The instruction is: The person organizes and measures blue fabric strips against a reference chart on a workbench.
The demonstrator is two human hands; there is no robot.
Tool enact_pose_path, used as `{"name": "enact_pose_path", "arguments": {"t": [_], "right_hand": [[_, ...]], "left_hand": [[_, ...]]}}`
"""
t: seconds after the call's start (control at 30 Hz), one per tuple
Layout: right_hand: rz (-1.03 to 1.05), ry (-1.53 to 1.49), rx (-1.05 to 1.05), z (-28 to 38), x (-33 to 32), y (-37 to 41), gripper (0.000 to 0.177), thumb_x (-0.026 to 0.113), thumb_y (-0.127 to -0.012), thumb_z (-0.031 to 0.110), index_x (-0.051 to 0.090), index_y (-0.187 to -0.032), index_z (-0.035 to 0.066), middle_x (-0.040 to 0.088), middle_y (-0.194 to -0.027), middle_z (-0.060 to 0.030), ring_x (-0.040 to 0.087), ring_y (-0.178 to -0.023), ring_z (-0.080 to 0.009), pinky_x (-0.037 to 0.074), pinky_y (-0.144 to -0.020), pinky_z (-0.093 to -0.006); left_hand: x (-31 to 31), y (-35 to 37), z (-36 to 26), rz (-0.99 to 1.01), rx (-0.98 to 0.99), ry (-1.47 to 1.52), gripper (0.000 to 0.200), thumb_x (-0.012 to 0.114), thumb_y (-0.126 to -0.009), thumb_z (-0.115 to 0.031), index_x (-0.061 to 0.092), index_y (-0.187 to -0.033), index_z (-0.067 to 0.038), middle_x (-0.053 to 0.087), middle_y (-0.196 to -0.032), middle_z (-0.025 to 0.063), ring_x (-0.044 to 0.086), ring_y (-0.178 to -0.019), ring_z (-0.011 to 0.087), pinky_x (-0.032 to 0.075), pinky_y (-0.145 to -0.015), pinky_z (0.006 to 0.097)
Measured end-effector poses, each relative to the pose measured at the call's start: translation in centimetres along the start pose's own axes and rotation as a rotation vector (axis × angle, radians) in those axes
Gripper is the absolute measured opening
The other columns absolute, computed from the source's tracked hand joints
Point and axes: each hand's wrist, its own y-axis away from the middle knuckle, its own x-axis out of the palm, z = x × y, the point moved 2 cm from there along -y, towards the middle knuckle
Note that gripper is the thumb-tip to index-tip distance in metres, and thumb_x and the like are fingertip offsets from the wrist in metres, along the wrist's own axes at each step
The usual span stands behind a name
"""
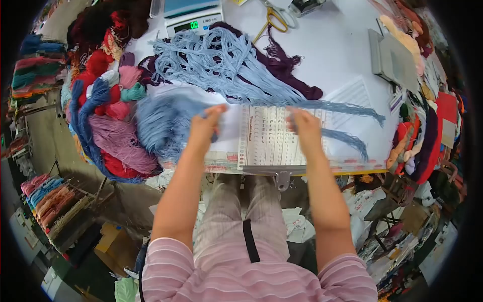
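Observation:
My left hand (204, 128) is closed and smeared by motion over the table's front left. A loose blue yarn bundle (168, 123), also blurred, runs up against it, and some blue shows at the fingers. My right hand (306, 128) is curled shut above a printed card (266, 138) with rows of small marks. Blue yarn strands (347, 138) trail out to the right from behind that hand. Beyond both hands, a large light blue yarn heap (206, 58) lies over dark purple yarn (289, 75).
A digital scale (193, 22) reading 0.0 stands at the back, near yellow-handled scissors (275, 19). Multicoloured skeins (118, 131) pile up at the left. A grey flat case (395, 58) and more yarn (422, 136) line the right side. A metal clip (283, 180) juts from the front edge.

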Motion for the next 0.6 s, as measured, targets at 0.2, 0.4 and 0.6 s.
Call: {"name": "enact_pose_path", "arguments": {"t": [0.2,0.4,0.6], "right_hand": [[0.049,0.418,-0.158,-6.1,9.3,-4.5,0.022,0.063,-0.082,0.021,0.068,-0.082,0.0,0.057,-0.056,-0.0017,0.05,-0.052,-0.0074,0.039,-0.051,-0.0225],[-0.039,0.085,0.049,-6.8,9.9,-4.8,0.017,0.067,-0.075,0.017,0.068,-0.077,0.0,0.064,-0.064,-0.0089,0.057,-0.053,-0.0164,0.044,-0.055,-0.0294],[-0.189,0.181,-0.08,-8.2,10.8,-5.3,0.012,0.068,-0.074,0.013,0.067,-0.076,0.002,0.064,-0.068,-0.0079,0.06,-0.059,-0.0171,0.044,-0.055,-0.0277]], "left_hand": [[4.2,-3.5,4.5,-0.172,0.213,-0.59,0.027,0.062,-0.08,-0.019,0.065,-0.1,-0.002,0.063,-0.068,0.012,0.06,-0.058,0.0212,0.046,-0.056,0.0332],[4.6,-6.0,4.5,-0.071,0.33,-0.757,0.019,0.059,-0.079,-0.017,0.061,-0.08,0.002,0.062,-0.068,0.0185,0.06,-0.059,0.0272,0.044,-0.056,0.0376],[4.1,-7.2,4.3,0.103,0.099,-0.577,0.021,0.062,-0.078,-0.017,0.058,-0.072,0.003,0.058,-0.06,0.0159,0.049,-0.05,0.0192,0.041,-0.052,0.0348]]}}
